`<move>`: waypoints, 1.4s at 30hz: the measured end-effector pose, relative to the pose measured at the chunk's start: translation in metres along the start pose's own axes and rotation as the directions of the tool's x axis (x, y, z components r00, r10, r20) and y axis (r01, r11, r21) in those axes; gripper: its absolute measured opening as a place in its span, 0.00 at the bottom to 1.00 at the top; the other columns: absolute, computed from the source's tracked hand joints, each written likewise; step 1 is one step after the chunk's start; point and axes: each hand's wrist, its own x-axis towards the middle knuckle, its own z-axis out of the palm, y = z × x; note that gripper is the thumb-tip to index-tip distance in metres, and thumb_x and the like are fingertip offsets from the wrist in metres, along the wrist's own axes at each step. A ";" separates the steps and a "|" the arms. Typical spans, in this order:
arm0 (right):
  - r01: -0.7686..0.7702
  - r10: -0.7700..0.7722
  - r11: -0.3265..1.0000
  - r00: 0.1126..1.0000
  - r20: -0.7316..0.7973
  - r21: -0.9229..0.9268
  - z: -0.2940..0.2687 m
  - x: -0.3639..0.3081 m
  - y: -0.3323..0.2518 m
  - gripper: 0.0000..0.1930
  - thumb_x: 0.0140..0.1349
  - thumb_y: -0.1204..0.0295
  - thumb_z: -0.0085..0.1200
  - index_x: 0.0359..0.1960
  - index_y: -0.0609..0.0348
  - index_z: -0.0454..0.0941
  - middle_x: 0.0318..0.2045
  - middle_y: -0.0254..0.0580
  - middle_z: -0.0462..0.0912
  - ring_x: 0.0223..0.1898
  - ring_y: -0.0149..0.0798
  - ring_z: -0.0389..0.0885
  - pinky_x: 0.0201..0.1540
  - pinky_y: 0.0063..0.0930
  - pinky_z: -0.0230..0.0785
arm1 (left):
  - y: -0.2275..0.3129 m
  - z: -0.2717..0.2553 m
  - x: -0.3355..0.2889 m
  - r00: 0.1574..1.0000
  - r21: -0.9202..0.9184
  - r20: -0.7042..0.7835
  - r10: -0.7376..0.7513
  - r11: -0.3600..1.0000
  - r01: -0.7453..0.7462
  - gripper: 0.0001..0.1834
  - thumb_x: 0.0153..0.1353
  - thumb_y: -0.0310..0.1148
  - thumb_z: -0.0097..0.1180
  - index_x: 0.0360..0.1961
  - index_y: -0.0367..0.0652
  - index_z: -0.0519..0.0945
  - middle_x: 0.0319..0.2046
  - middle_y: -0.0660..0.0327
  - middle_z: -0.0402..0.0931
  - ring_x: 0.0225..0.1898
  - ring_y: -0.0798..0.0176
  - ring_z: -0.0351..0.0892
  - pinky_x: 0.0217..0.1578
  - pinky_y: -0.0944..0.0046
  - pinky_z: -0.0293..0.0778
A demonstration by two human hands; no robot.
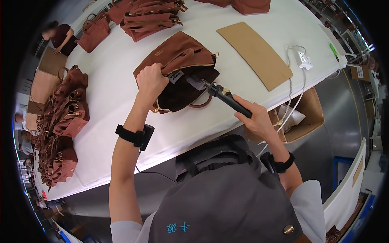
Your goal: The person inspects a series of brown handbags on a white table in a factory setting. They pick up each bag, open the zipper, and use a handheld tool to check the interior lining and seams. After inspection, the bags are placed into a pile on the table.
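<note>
1. Presently, left hand (150,81) is clenched on the zipper edge of a brown suede handbag (178,71), pulling its mouth open.
2. Right hand (252,119) is wrapped around the handle of a black heat tool (225,96); its metal tip sits inside the bag opening, near a white label.
3. Handbag lies on its side on the white table (117,93), near the front edge.
4. Tan cardboard sheet (255,54) lies to the right of the bag, apart from it.
5. White power strip (303,60) sits near the table's right edge, beyond the cardboard.
6. More brown bags (60,125) are piled along the left side; another stack (152,16) is at the far end.
</note>
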 end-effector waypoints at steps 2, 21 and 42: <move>-0.069 0.071 0.979 0.997 0.004 -0.190 0.016 0.014 -0.009 0.27 0.54 0.71 0.56 0.59 0.43 0.69 0.22 0.51 0.74 0.20 0.48 0.74 0.25 0.41 0.68 | -0.001 0.001 0.000 1.000 -0.006 -0.021 0.017 1.000 -0.017 0.16 0.41 0.23 0.53 0.34 0.42 0.83 0.24 0.49 0.79 0.28 0.46 0.79 0.31 0.53 0.75; -0.181 0.189 0.908 0.982 -0.016 -0.379 0.058 0.016 -0.009 0.31 0.55 0.72 0.54 0.63 0.43 0.62 0.20 0.52 0.71 0.18 0.54 0.74 0.23 0.44 0.67 | 0.002 0.000 -0.002 0.999 -0.031 0.042 -0.015 0.999 0.017 0.16 0.45 0.23 0.51 0.35 0.47 0.84 0.24 0.49 0.79 0.29 0.44 0.79 0.32 0.51 0.73; -0.141 0.141 0.894 0.989 -0.032 -0.426 0.047 0.017 -0.001 0.29 0.54 0.73 0.52 0.61 0.39 0.65 0.21 0.51 0.71 0.18 0.53 0.75 0.22 0.42 0.67 | 0.007 -0.001 -0.002 0.999 -0.061 0.045 -0.023 0.998 0.026 0.16 0.44 0.23 0.51 0.35 0.45 0.83 0.24 0.49 0.79 0.29 0.44 0.79 0.33 0.52 0.74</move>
